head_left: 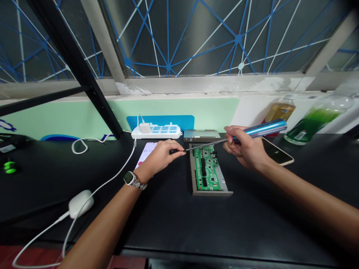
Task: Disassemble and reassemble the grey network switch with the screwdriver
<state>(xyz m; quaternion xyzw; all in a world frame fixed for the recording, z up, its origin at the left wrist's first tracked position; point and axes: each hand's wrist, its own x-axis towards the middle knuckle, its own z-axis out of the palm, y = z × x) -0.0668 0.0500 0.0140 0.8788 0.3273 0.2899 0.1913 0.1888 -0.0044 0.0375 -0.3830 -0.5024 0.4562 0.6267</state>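
Observation:
An open metal case [211,192] with a green circuit board [206,167] lies on the black table. My right hand [245,149] is closed round the blue handle of a screwdriver [263,129], held level above the case's far end. Its metal shaft [204,145] runs left to my left hand [162,153], whose fingertips pinch the tip just left of the case. A watch [129,178] sits on my left wrist. The case's lid [202,135] lies behind the board.
A white power strip [157,131] with a plugged charger sits at the back; its cable runs to a white device [80,202]. A lit phone [146,152] lies under my left hand, another phone [278,153] at right. Two bottles [316,119] stand back right.

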